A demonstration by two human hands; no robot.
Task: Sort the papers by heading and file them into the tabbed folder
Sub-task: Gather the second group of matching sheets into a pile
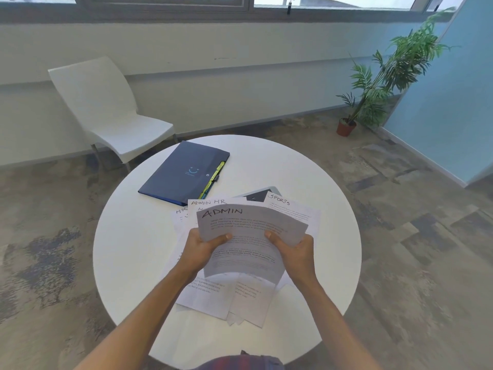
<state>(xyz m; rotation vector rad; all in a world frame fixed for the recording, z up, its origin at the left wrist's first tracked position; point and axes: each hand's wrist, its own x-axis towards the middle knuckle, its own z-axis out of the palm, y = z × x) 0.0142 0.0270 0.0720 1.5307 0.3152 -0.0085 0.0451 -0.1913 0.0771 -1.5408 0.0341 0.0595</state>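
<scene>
With my left hand (198,247) and right hand (294,249) pinching the ADMIN sheet (248,236) thumbs-on-top, I should read headings before laying it apart from the pile (213,297).

Navy folder (184,172) with yellow-green tabs (217,172), white round table (133,236), seemingly black-lettered white papers (248,241).

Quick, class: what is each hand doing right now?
Left hand: closed on the left edge of the ADMIN sheet, thumb on top.
Right hand: closed on the same sheet's right edge.
</scene>
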